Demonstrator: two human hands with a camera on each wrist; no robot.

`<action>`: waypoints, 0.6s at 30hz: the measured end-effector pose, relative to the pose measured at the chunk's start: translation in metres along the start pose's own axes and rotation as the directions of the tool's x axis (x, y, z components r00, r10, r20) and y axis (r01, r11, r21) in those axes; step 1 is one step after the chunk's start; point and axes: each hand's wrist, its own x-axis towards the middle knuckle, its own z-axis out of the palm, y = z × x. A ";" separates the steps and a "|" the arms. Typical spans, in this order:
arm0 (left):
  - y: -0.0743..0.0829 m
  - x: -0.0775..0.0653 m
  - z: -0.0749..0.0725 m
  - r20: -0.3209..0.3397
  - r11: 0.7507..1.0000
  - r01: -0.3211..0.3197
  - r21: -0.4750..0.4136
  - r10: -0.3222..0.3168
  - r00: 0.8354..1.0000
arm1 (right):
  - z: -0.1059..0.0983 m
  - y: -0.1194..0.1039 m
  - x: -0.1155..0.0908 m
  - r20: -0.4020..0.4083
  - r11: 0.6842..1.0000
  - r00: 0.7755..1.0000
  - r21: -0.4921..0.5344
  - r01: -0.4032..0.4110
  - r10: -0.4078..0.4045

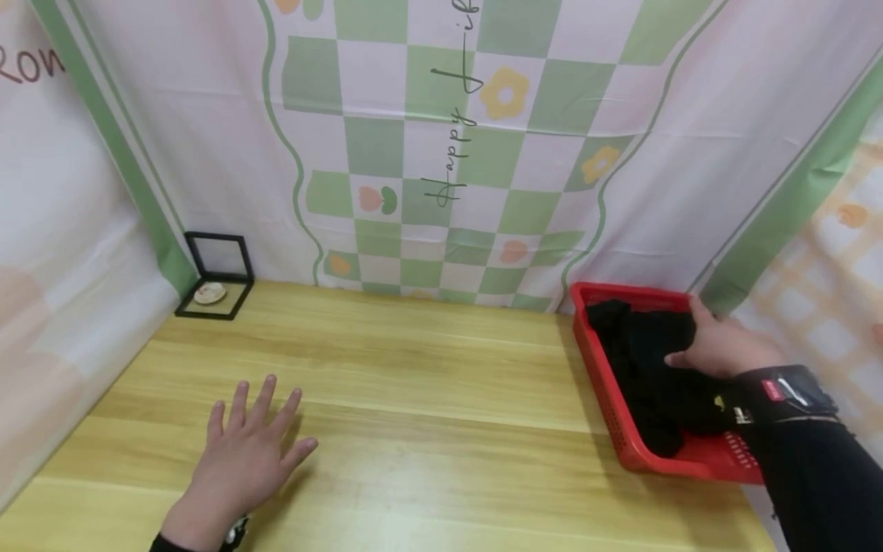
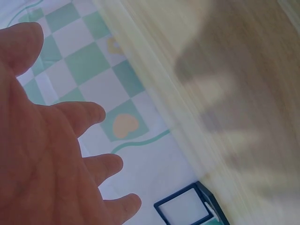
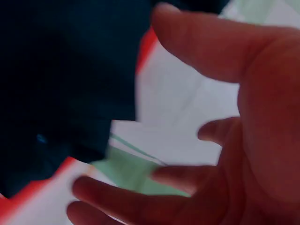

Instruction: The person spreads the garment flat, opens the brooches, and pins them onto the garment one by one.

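My left hand [image 1: 244, 460] is spread palm down over the wooden table, fingers straight, with nothing in it. In the left wrist view its palm and fingers [image 2: 79, 117] show bare. At the right, my right hand [image 1: 731, 345] reaches over a red basket [image 1: 603, 383] that holds black cloth [image 1: 655, 345]. The thumb and fingers [image 3: 131, 204] of that hand are apart in the right wrist view, with the dark cloth [image 3: 61, 79] beside the fingertips and none of it gripped. The forearm hides part of the basket's near right side.
At the far left corner of the table [image 1: 386, 383] stands a black-edged frame or open case [image 1: 219, 264] with a small pale round object [image 1: 210, 293] in it. Patterned cloth walls [image 1: 455, 153] enclose the back and sides.
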 end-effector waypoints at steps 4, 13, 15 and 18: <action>0.000 -0.001 0.001 -0.009 1.000 -0.002 -0.009 0.002 1.000 | 0.013 0.003 0.010 0.092 0.997 0.993 0.006 0.074 -0.074; 0.001 -0.002 0.002 -0.006 1.000 -0.006 -0.023 0.006 1.000 | 0.021 0.000 0.012 0.106 0.969 0.965 0.078 0.233 -0.240; 0.001 -0.002 0.003 -0.008 1.000 -0.006 -0.025 0.006 1.000 | 0.019 -0.002 0.010 0.201 0.949 0.940 0.216 0.231 -0.275; 0.001 -0.002 0.003 0.006 1.000 -0.001 -0.025 0.002 1.000 | 0.014 0.000 0.009 0.278 0.898 0.914 0.406 0.168 -0.297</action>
